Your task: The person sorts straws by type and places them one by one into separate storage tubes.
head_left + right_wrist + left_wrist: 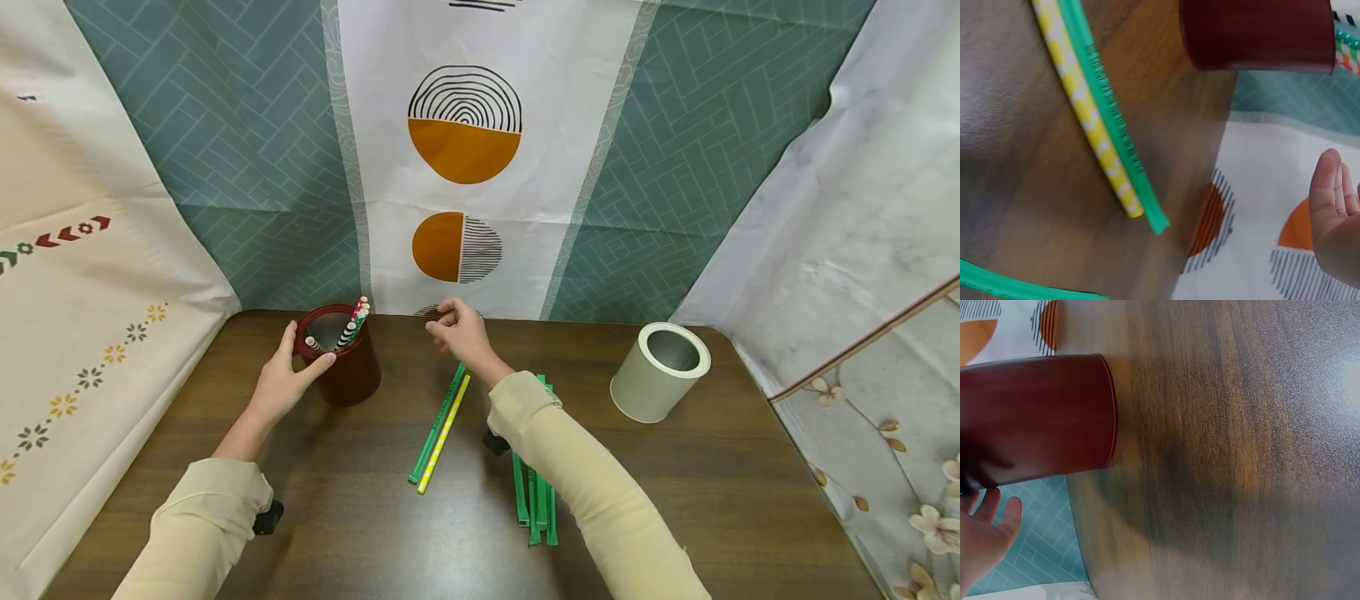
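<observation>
My left hand [279, 385] holds a dark red cup [356, 375] near its rim, thumb on the near side and fingers round the left. Several patterned paper straws [358, 315] stand in the cup, leaning against its inside. In the left wrist view, fingertips meet the cup's side. My right hand [467, 340] hovers right of the cup with its fingers loosely bent and nothing in them. Below it, a green wrapped straw [439, 418] and a yellow straw with white dots [446, 433] lie side by side on the brown wooden table [337, 517].
Several green wrapped straws [542, 504] lie in a bunch, partly hidden under the right forearm. Farther right stands a cream-coloured container [647, 387] with an open top. Patterned cloth [255, 150] hangs along the table's back edge, with more cloth at both sides.
</observation>
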{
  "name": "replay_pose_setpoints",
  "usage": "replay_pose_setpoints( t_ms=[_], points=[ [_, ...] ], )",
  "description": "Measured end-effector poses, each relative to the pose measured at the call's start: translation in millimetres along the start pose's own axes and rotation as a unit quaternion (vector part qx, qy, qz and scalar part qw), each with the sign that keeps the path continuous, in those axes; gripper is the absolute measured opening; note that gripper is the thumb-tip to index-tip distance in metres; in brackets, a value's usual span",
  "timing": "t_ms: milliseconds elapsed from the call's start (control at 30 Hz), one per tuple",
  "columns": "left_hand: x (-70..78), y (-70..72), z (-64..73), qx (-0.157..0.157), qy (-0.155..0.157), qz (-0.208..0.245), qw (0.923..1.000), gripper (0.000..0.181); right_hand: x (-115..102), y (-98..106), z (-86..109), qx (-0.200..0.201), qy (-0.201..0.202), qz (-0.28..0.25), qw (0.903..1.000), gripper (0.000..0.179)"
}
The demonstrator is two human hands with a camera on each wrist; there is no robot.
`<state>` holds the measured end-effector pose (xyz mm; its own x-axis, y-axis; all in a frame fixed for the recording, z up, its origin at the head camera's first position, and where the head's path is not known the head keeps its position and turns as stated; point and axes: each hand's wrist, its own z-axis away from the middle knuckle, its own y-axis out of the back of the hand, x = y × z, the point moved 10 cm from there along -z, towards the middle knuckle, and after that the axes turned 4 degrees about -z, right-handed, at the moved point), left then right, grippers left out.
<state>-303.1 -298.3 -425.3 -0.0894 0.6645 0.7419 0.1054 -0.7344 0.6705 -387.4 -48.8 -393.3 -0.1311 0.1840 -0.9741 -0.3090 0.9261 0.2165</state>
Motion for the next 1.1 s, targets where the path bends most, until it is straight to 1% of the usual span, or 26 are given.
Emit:
replay_pose_setpoints(
  t_ms=[133,233,433,600,733,967,1100],
  points=[
    [-0.4,0.0,-0.4,0.001,0.000,-0.003,1.0000,0.092,14,8,2.7,0.020,-0.016,-0.005,0.9997,0.025],
    [-0.3,-0.3,-0.6,0.000,-0.001,-0.003,1.0000,0.092,25,12,4.9,0.023,-0.028,-0.010,0.9993,0.027],
    [0.2,-0.4,-0.4,-0.001,-0.001,-0.002,1.0000,0.092,55,11,12.5,0.006,-0.067,-0.017,0.9976,0.029],
    [0.0,-0.4,-0.5,-0.002,0.000,0.000,1.0000,0.092,77,10,21.1,0.002,-0.102,-0.006,0.9948,0.037],
    [-0.1,-0.5,-0.9,-0.001,-0.001,0.000,1.0000,0.093,90,9,27.3,-0.002,-0.123,0.004,0.9924,0.043],
    [-0.1,-0.5,-0.9,-0.001,-0.001,0.001,1.0000,0.093,106,7,36.3,-0.014,-0.139,0.010,0.9902,0.036],
    [0.0,-0.4,-0.7,-0.001,-0.001,0.000,1.0000,0.093,115,6,40.1,-0.018,-0.150,0.020,0.9884,0.037]
  ],
)
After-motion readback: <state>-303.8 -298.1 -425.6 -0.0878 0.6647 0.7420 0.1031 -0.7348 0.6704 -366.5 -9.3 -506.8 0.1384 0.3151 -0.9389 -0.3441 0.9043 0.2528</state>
